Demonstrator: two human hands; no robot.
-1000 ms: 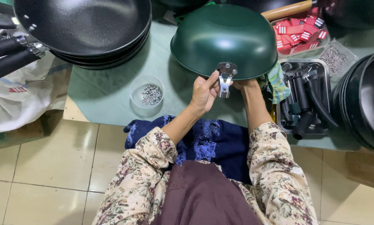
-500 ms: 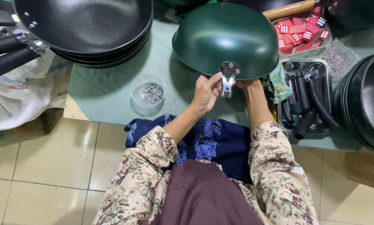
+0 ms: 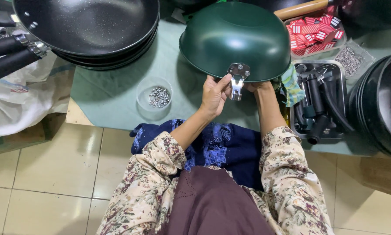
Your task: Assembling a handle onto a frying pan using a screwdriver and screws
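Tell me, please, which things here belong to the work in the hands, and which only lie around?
In the work:
- green wok, upside down
- metal handle bracket on its rim
- left hand touching the bracket
- right hand at the wok's rim

Lying around:
- clear bowl of screws
- stack of black pans
- tray of black handles
- red labels

Even, soft indoor light from overhead; scene bright, no dim zones. Broad white glare on the green pan [image 3: 234, 39] dome, near its top. Smaller highlights on the metal bracket [image 3: 238, 78] and on the floor tiles [image 3: 51, 169]. Soft shadow under the pan on the table cloth [image 3: 112, 91]. Focus sharp at centre. Wide-angle bending at the frame edges; stacked black pans [image 3: 86, 26] curve at upper left.
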